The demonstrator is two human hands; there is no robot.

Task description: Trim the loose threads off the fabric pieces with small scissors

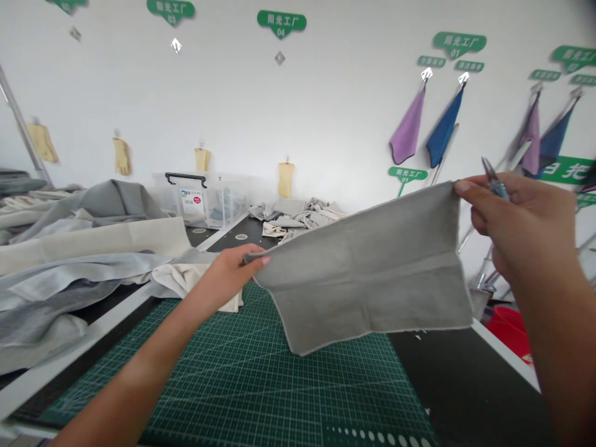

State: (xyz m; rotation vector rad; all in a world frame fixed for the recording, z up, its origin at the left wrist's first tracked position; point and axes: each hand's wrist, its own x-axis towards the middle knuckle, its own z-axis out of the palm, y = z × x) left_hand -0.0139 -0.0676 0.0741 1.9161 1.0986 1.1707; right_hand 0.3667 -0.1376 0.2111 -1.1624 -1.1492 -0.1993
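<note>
A grey rectangular cloth point(367, 273) hangs in the air above the green cutting mat point(242, 379), stretched between both hands. My left hand point(233, 264) pinches its left top corner. My right hand point(516, 217) pinches the right top corner and also holds a small pair of snips point(493, 179), whose tips stick up past the fingers. A faint horizontal crease runs across the cloth's lower half.
Piles of grey and cream fabric point(79, 261) lie at the left. A clear plastic box point(205, 198) and several cloth pieces point(298, 220) sit at the back. A red bin point(510, 329) stands at the right. Coloured cloths point(410, 130) hang on the wall.
</note>
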